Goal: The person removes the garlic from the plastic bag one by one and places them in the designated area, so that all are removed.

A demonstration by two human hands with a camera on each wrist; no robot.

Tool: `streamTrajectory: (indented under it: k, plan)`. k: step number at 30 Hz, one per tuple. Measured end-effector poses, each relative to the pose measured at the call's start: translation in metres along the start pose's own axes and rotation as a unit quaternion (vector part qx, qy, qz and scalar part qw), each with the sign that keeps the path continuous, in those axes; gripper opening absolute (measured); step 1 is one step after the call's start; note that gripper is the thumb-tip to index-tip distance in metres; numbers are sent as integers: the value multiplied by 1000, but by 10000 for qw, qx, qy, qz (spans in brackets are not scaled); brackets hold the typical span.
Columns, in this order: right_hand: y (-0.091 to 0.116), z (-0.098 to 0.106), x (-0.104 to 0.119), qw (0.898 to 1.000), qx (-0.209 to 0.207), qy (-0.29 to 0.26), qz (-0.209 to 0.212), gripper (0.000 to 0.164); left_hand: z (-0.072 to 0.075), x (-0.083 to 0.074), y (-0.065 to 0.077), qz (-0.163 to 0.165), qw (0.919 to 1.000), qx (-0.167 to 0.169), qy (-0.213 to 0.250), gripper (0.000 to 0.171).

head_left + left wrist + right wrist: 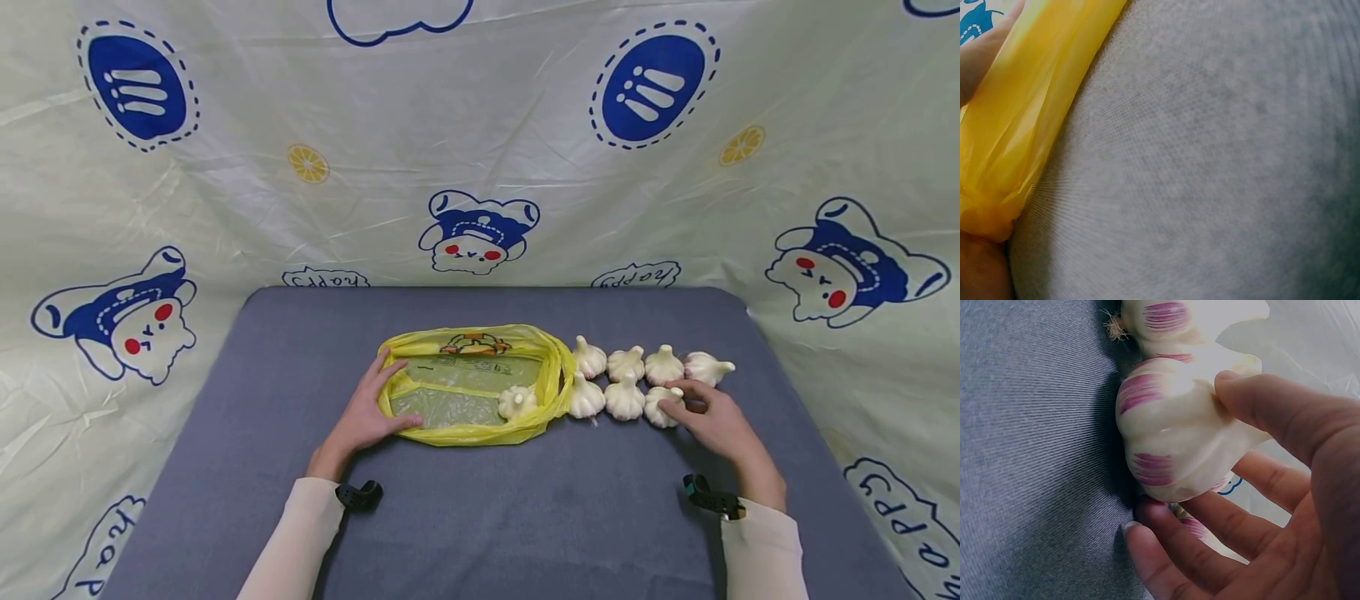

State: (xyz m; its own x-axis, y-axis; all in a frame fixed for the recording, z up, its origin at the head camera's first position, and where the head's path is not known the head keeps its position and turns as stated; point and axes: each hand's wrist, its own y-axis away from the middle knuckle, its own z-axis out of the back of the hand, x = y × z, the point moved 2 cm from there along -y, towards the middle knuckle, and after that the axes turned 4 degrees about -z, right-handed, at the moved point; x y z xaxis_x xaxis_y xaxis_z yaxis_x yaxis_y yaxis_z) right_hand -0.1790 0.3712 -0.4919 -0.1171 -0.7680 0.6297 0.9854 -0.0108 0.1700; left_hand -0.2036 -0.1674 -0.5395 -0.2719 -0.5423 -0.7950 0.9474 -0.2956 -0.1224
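A yellow plastic bag (472, 435) lies with its mouth spread wide, one garlic bulb (517, 403) inside near its right end. At the bag's left end my left hand (369, 408) holds the rim, thumb and fingers spread over it. In the left wrist view the yellow film (1035, 94) covers part of that hand. My right hand (712, 417) grips a garlic bulb (1172, 425) at the right end of the front row. The thumb (1260, 403) presses near its neck while the fingers (1210, 537) curl round the other side.
Two rows of garlic bulbs (625, 400) stand just right of the bag, the nearest ones against its edge. The far-right bulb (707, 368) of the back row lies tipped over. A grey-blue cloth (525, 525) covers the table, and a printed curtain (375, 217) hangs behind.
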Motion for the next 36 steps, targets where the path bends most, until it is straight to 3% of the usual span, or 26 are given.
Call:
streamTrajectory:
  k: [11, 20, 26, 36]
  plan:
    - [5, 7, 6, 9998, 191, -3, -54, 62, 0, 1, 0, -10, 10000, -2, -6, 96]
    - [13, 22, 33, 9989, 220, 363, -174, 83, -1, 1, 0, 31, 10000, 44, -50, 96]
    - [16, 26, 54, 9989, 51, 461, 95, 85, -1, 0, -1, 42, 10000, 56, -18, 96]
    - [15, 14, 96, 9972, 391, -66, 633, 90, -1, 1, 0, 10, 10000, 44, -52, 95]
